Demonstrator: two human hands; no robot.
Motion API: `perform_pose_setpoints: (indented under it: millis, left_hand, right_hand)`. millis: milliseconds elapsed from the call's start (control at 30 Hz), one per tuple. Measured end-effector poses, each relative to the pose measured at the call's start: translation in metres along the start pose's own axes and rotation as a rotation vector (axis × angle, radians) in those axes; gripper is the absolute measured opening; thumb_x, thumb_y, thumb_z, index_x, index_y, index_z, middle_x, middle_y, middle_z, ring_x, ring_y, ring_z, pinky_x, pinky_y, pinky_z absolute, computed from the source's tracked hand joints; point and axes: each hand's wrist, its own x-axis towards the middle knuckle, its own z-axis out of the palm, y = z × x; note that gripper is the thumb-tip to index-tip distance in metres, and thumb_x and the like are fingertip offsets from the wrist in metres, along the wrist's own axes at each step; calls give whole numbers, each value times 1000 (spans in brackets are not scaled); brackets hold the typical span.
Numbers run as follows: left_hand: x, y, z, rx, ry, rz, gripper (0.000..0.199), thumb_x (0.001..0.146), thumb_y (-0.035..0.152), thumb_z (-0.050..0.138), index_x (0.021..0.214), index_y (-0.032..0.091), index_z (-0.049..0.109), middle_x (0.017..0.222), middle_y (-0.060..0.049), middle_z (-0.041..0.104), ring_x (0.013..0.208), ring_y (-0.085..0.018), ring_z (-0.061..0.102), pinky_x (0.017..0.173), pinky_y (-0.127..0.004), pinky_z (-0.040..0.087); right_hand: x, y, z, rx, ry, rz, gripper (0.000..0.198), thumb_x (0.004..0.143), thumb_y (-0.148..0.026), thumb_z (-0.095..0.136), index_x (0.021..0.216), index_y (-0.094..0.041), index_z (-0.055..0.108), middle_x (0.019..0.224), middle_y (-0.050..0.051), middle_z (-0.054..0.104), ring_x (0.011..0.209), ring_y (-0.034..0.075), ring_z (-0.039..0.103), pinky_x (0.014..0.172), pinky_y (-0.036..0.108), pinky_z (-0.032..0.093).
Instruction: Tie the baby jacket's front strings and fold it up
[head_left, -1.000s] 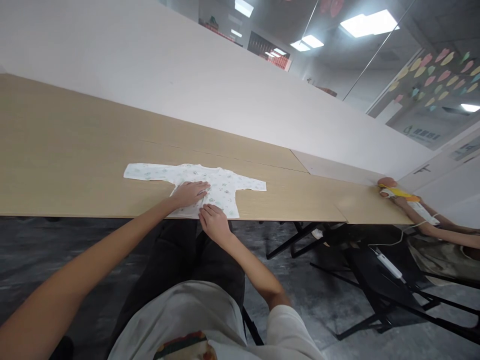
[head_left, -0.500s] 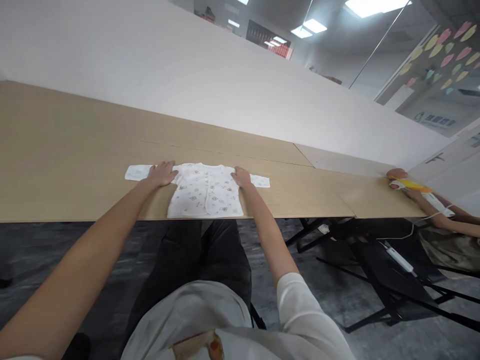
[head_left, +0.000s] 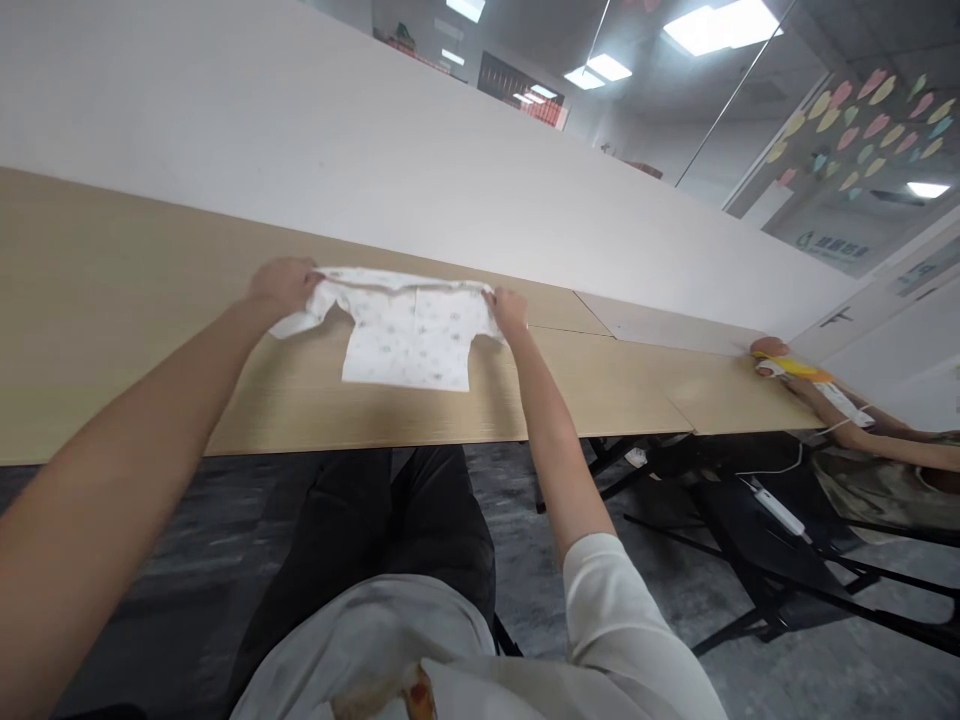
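Observation:
A small white baby shirt (head_left: 409,335) with a scattered print is stretched between my two hands over the wooden table (head_left: 277,415). My left hand (head_left: 283,284) is closed on the cloth at its left shoulder, and that sleeve droops below the fingers. At the opposite shoulder, my right hand (head_left: 510,310) pinches the fabric. The upper edge of the shirt is raised and pulled taut. Its body hangs toward me, and I cannot tell whether the lower hem touches the tabletop.
A white wall (head_left: 450,200) with glass above it runs behind the table. To the far right, another person's arm (head_left: 832,405) reaches to a doll-like thing in yellow (head_left: 795,368) on the table. Below it, a black folding chair (head_left: 765,540) holds a white power strip (head_left: 780,512).
The shirt lay flat at the table's front edge with my hands resting on it. Now both hands grip its shoulders, and it has been lifted and moved away from me.

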Motion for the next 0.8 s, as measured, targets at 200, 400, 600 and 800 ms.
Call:
perform_pose_setpoints:
  millis: [200,400,600,800]
  left_hand:
    - [0,-9,-35,-116,444,110,65,102,54,30,124,2,63,122,-15,57,117,-22,51,102,-35,34]
    - [-71,-51,26,44,236,378,54,99,48,33,100,12,73,97,-15,64,92,-25,57,84,-37,42]
    - [-129,-62,67,28,70,413,41,93,39,36,99,19,72,112,-14,67,103,-28,60,95,-40,43]
    - [-154,-63,64,5,-85,138,50,84,29,37,124,12,60,126,-16,64,114,-31,58,98,-41,43]
  right_hand:
    - [15,16,-33,-56,359,-206,57,108,-42,13,104,-10,60,89,13,65,83,18,60,71,25,40]
    - [-61,35,20,-153,127,-565,42,106,-39,30,95,-13,61,82,11,63,73,18,54,65,27,35]
    - [-134,53,42,-147,-125,-712,35,105,-31,36,96,-14,65,86,12,66,75,19,55,67,28,37]
    - [-167,71,38,-90,-210,-402,29,96,-11,42,107,-13,68,111,18,66,101,25,57,78,31,44]
